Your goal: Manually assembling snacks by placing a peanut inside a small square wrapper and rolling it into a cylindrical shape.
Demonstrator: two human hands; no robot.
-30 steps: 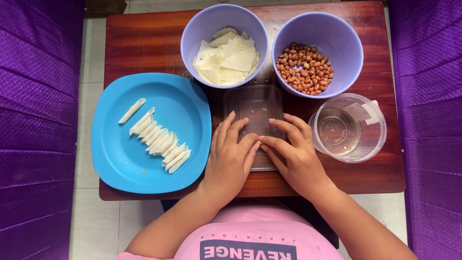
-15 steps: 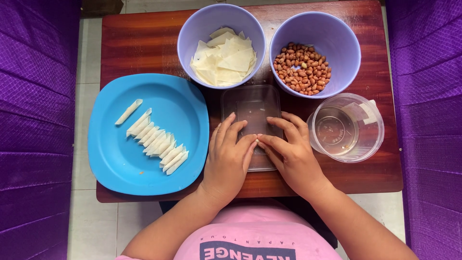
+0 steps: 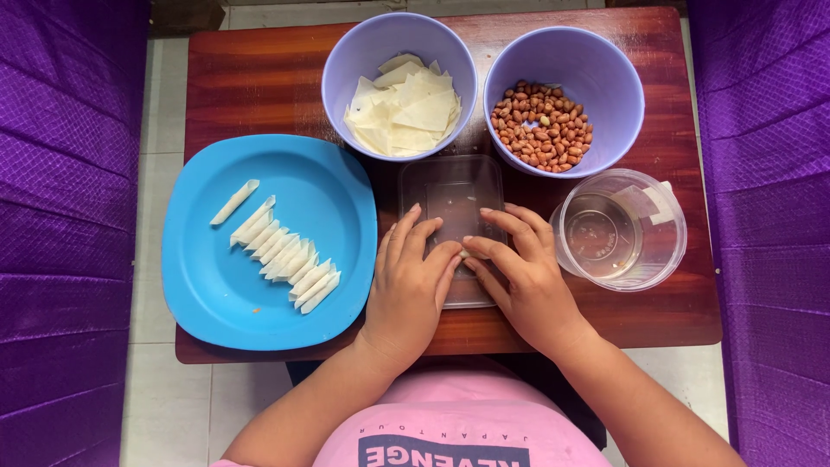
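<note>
My left hand and my right hand rest side by side on a clear flat plastic tray at the table's front middle. Their fingertips meet on a small pale wrapper piece, which is mostly hidden under the fingers. Left of my hands, a blue plate holds a slanted row of several thin rolled wrappers, with one more roll lying apart. Behind the tray, one lilac bowl holds flat wrapper sheets and another lilac bowl holds peanuts.
A clear round cup with a little liquid stands right of my right hand. All of this sits on a small dark wooden table. Purple quilted fabric flanks it on both sides, over a tiled floor.
My hands stay on the tray with only slight finger movement. The view has shifted a little.
</note>
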